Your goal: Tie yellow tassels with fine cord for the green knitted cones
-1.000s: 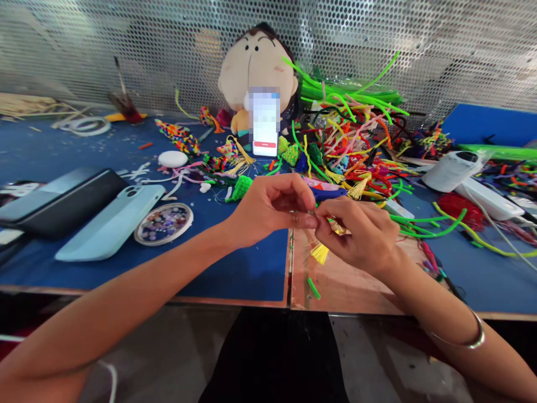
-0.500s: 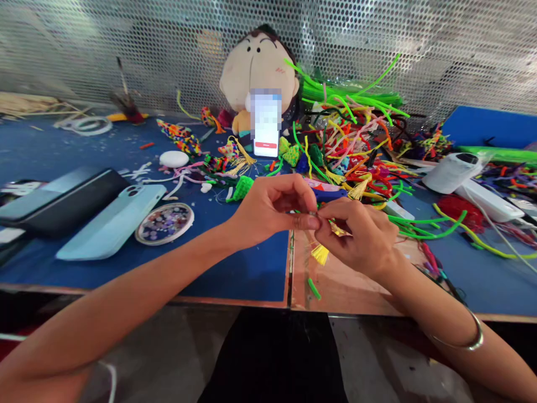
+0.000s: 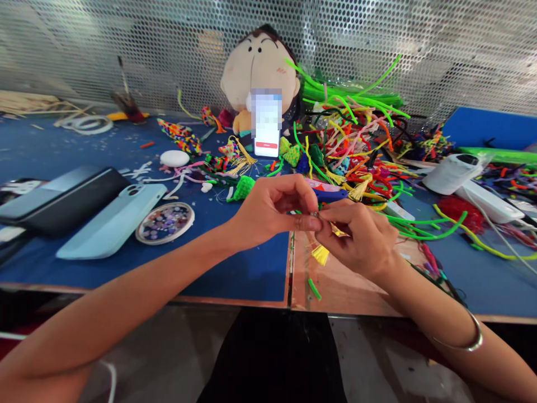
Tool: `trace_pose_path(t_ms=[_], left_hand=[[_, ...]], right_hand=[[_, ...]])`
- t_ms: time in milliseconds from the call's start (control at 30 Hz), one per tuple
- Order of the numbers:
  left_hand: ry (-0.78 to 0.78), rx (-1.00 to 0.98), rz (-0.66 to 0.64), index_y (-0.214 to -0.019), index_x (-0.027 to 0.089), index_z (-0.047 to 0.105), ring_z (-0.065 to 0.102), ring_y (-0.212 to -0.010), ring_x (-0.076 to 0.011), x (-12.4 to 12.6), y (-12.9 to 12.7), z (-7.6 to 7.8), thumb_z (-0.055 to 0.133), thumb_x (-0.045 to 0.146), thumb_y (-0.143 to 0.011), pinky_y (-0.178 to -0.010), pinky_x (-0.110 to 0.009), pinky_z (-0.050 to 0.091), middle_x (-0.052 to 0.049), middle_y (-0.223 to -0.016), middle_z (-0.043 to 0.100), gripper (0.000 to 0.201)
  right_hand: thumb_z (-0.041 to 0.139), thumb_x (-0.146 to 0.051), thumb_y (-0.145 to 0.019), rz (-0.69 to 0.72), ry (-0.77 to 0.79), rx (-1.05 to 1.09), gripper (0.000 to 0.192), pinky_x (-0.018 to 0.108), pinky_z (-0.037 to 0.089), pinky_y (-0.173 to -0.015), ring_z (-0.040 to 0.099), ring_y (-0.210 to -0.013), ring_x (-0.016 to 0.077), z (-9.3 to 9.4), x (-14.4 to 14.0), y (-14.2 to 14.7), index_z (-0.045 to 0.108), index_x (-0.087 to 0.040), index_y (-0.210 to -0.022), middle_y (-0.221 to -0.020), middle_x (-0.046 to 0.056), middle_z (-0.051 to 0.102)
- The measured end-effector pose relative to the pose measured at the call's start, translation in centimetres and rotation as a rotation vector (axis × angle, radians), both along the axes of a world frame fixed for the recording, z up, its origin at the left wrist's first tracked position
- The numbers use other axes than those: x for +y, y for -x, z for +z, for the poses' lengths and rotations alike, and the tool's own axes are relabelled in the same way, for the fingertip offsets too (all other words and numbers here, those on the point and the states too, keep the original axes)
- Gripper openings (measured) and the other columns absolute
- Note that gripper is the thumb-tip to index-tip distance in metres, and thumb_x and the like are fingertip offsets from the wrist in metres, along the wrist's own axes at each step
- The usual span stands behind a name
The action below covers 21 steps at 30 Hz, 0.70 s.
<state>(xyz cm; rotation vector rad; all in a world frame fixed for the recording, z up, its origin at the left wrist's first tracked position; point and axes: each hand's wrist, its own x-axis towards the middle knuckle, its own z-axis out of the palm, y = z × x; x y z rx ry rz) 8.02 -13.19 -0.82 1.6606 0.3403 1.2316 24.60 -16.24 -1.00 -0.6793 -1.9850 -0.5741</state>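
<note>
Two hands are pinching one small yellow tassel (image 3: 320, 253) just above the table's front edge (image 3: 251, 299): your left hand (image 3: 268, 210) and right hand (image 3: 356, 238) are gripping its tiny top fitting fingertip-to-fingertip, since the soft, featherlight fringe is likely crushing if grasped.

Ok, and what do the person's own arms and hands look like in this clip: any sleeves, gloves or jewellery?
Both forearms are bare to the frame edge, with no sleeves in view. The left hand and right hand wear no gloves, and no rings are visible on the fingers. The only thing worn is a thin, plain silver metal bangle on the right forearm. No watch or markings show.
</note>
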Motion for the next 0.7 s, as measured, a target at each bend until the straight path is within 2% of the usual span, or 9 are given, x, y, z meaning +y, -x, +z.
trace_pose_path(t_ms=[333,700], left_hand=[[0.041,-0.031,-0.027,-0.067,0.014,0.061,0.058,-0.060,-0.0046,-0.03,-0.04,-0.04,0.082,0.013,-0.059,-0.056,-0.012,0.051,0.004,-0.065,0.060,0.022],[0.062,-0.021,-0.006,-0.068,0.015,0.061,0.058,-0.061,-0.0052,-0.02,0.08,-0.11,0.081,0.013,-0.060,-0.056,-0.014,0.050,0.003,-0.067,0.061,0.022]], right_hand=[[0.057,-0.020,-0.084,0.026,0.044,0.024,0.013,0.020,0.029,-0.037,0.048,-0.044,0.0029,-0.16,-0.07,0.07,0.046,-0.022,-0.077,-0.057,-0.008,0.058],[0.057,-0.012,-0.079,0.053,0.129,0.050,0.010,0.019,0.034,-0.041,0.046,-0.043,0.0029,0.28,-0.18,0.08,0.051,-0.021,-0.081,-0.064,-0.008,0.064]])
